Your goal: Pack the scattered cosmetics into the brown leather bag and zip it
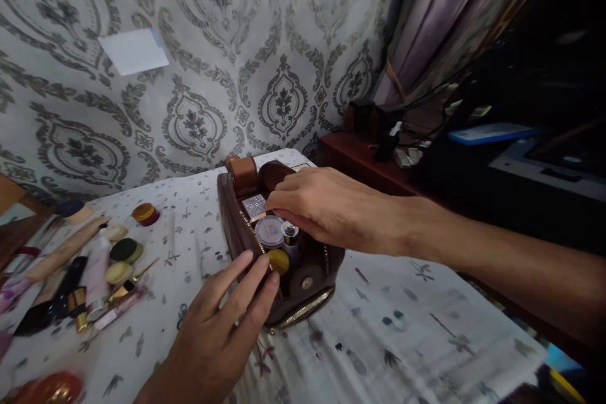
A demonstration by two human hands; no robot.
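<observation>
A dark brown zipped bag point(231, 221) lies open on the patterned white cloth. Inside it are a glittery square compact point(255, 207), a round clear-lidded case point(269, 231), a small bottle with a shiny cap point(290, 233) and a yellow round item point(278, 261). My right hand point(312, 202) reaches over the bag's far right part, fingers bent together at its opening; whatever its fingertips hold is hidden. My left hand point(222, 322) rests its spread fingertips on the near left edge of the bag, holding nothing.
Several cosmetics, including a pink tube point(98, 274) and a green-lidded jar point(125, 250), lie at the left on the white cloth point(379, 341). A red-and-gold jar point(145, 214) stands nearer the wall. A dark red surface point(345, 151) with cables is at the right.
</observation>
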